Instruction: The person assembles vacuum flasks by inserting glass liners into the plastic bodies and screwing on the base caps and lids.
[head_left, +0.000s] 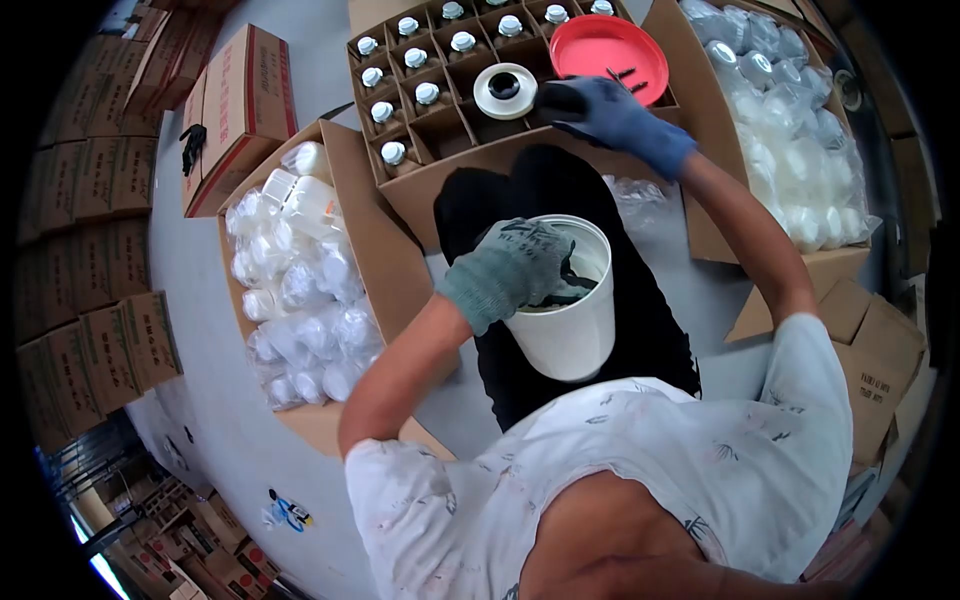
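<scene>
My left hand (515,262) bent palm-down over the bucket (565,345).
My right hand (605,110) stretched forward; whether either grip closed, I couldn't tell.

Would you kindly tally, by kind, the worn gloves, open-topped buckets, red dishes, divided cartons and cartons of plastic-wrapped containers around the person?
Worn fabric gloves: 2
White round bucket: 1
Red round shallow dish: 1
Brown cardboard divided carton: 1
Brown cardboard cartons of clear-plastic-wrapped containers: 2
Total: 7

White bucket (565,345), open-topped, tilted slightly, on lap (650,335). Round white piece (503,88), black centre, upper side showing, at divided carton (405,205).
</scene>
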